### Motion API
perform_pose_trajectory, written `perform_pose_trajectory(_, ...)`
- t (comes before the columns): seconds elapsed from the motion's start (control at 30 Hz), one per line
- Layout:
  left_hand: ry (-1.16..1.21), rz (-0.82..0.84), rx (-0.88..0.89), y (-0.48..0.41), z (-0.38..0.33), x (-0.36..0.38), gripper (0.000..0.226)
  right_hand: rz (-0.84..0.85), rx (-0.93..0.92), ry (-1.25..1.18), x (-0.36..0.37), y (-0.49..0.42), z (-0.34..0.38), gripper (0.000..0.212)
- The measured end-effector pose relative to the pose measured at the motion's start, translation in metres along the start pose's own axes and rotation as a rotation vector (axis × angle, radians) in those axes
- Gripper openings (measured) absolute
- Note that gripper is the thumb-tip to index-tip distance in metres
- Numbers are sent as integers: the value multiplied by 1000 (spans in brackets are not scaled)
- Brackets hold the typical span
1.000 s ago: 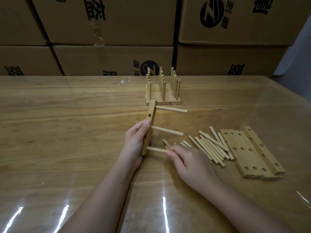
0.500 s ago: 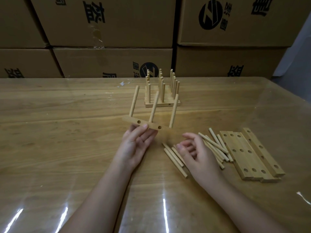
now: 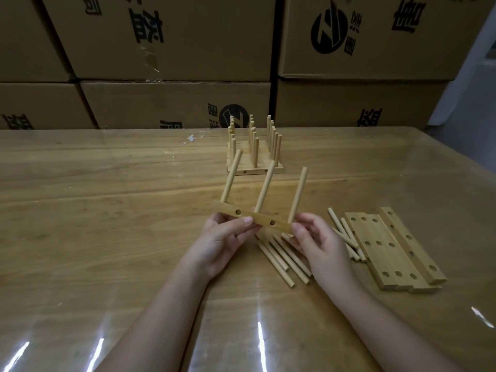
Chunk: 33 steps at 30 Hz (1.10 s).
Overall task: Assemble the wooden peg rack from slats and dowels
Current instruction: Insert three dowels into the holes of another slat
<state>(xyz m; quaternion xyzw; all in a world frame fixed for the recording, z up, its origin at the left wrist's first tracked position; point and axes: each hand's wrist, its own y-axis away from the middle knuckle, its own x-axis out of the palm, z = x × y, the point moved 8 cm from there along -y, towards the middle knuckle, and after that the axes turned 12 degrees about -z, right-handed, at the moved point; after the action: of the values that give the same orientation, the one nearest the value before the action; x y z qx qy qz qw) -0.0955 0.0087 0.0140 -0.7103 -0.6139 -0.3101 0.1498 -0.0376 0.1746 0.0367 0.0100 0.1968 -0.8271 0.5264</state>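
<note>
A warehouse or stockroom: printed cardboard cartons point(image 3: 171, 38) stacked wall-high behind a plastic-covered wooden worktop point(image 3: 94, 210).

Swung the slat point(image 3: 259, 220) from a near-far line to a left-right one, turning its three dowels point(image 3: 264, 189) to point far rather than right. Lifted the right hand point(image 3: 319, 245) off the one then nearest, passed it over the loose dowels point(image 3: 279, 260), and pinched the slat's right end with it.

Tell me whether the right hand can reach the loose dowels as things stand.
Likely yes, once freed: the right hand pinches the slat, but the loose dowels lie uncovered just below it.
</note>
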Motion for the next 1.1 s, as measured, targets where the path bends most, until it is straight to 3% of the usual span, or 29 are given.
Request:
perform_pose_trajectory(0.2, -31, -45, 46, -2, -6, -5, 25, -50, -22, 3, -7, -2, 0, 19)
perform_pose_trajectory(0.37, 0, -103, 118, -4, -14, -10, 36, -98, -21, 13, -14, -5, 0, 24)
perform_pose_trajectory(0.57, -26, -125, 138, -5, -13, -11, 17, -96, -24, 57, -15, -8, -4, 22)
perform_pose_trajectory(0.9, -13, -106, 117, -3, -11, -8, 22, -115, 1, 44, -16, -12, -9, 23)
perform_pose_trajectory(1.1, -121, -115, 158, 0, -13, -12, 37, -146, 31, 10, -28, -20, -13, 21)
